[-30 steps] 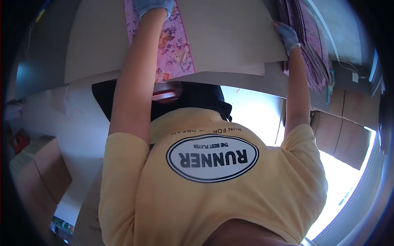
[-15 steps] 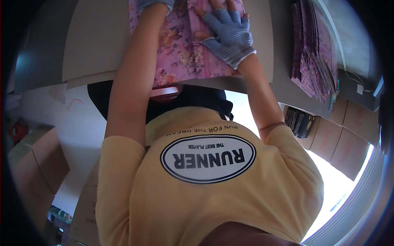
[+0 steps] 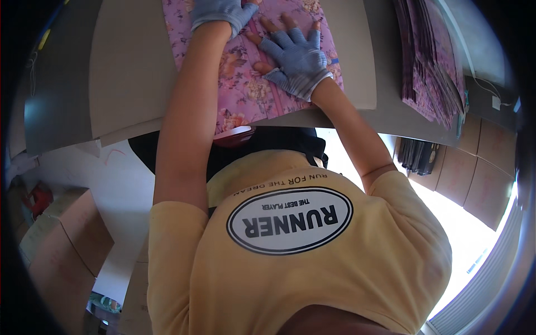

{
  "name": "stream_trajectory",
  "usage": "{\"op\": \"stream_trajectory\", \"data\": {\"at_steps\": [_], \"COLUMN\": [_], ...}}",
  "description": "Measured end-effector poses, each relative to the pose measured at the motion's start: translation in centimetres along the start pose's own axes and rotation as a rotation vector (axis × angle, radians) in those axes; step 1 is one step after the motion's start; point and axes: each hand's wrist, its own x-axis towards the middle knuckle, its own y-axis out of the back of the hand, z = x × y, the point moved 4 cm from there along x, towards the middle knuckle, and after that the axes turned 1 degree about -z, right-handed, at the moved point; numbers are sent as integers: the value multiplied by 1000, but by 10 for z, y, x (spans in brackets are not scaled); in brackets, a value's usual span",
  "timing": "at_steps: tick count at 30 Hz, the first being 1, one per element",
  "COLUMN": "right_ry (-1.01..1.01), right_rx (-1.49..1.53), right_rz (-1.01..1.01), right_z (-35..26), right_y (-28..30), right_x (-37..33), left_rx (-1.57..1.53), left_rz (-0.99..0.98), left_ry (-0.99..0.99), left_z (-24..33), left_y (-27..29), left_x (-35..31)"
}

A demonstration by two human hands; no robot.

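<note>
A flat pink flower-printed sheet (image 3: 245,95) with a lengthwise fold or seam lies on a grey-brown board (image 3: 134,67) at the table's front edge. My right hand (image 3: 296,61), in a blue striped fingerless glove, rests palm down on its right half, fingers spread. Over the sheet's upper left part is my left hand (image 3: 220,14) in a matching glove. Its thumb side reaches toward the seam, and it looks flat, though the frame's top edge cuts off most of its fingers. Neither hand grasps anything visible.
A stack of similar pink flower-printed pieces (image 3: 430,67) lies at the table's right side. Cardboard boxes (image 3: 474,162) stand below on the right, with more boxes (image 3: 72,234) at lower left. A dark bundle (image 3: 417,156) sits by the right boxes. A thin white cord (image 3: 480,84) hangs at far right.
The view has shifted and tilted slightly, so more of my left hand shows. My right hand lies farther left on the sheet, leaving its right edge with a small blue mark uncovered.
</note>
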Motion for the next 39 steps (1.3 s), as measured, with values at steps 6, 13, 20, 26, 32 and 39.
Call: {"op": "stream_trajectory", "data": {"at_steps": [6, 13, 20, 26, 32, 39], "right_ry": [29, -5, 12, 92, 178, -195], "right_rx": [46, 48, 108, 155, 121, 59], "right_rz": [83, 17, -40, -151, -120, -108], "right_z": [2, 5, 2, 14, 82, 181], "right_y": [7, 2, 10, 12, -5, -71], "right_x": [3, -2, 3, 5, 56, 219], "left_rx": [4, -40, -52, 59, 7, -27], "left_rz": [-63, -83, -70, -141, -171, -175], "left_ry": [58, 72, -11, 6, 7, -13], "left_z": [1, 5, -8, 0, -1, -1], "left_y": [12, 11, 10, 10, 17, 18], "left_x": [-1, 3, -6, -3, -9, -6]}}
